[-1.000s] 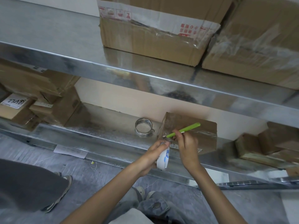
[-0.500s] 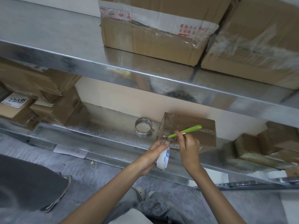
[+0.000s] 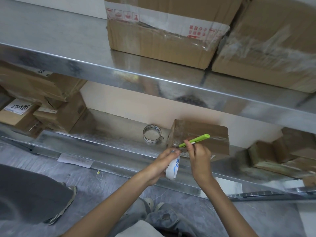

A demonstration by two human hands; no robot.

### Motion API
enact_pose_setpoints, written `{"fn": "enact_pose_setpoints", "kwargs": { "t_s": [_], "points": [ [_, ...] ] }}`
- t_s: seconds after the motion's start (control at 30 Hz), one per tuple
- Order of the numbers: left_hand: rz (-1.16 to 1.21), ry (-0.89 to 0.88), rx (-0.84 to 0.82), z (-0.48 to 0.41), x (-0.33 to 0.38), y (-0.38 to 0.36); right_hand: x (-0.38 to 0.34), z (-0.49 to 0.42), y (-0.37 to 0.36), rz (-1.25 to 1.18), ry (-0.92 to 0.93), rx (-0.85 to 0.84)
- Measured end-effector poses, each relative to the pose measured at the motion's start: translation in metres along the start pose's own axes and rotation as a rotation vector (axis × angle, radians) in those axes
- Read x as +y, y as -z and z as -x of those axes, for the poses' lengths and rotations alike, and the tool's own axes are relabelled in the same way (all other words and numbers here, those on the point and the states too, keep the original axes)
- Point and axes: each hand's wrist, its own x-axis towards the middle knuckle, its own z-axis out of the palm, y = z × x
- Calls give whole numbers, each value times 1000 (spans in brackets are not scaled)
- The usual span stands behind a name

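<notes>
Left grip: a white packet is held.
Right grip: a green cutter is pinched above it.
Shelf: a cardboard box and a tape roll are set behind.

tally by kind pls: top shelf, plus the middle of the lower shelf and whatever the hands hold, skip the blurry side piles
cardboard boxes: 3 (two on the top shelf, one on the lower shelf)
tape roll: 1
green cutter (right hand): 1
white packet (left hand): 1
total: 6
</notes>
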Motion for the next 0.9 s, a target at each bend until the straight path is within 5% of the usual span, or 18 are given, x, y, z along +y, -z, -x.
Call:
{"fn": "enact_pose_setpoints", "kwargs": {
  "t_s": [0.37,0.7,0.9],
  "points": [
    [-64,-1,71,-3,1,9,5,-16,26,34,-32,36],
    [-81,-50,85,-3,8,5,13,-50,0,334,216,-540],
    [-72,-38,41,-2,13,6,24,-51,-5,420,248,-549]
  ]
}}
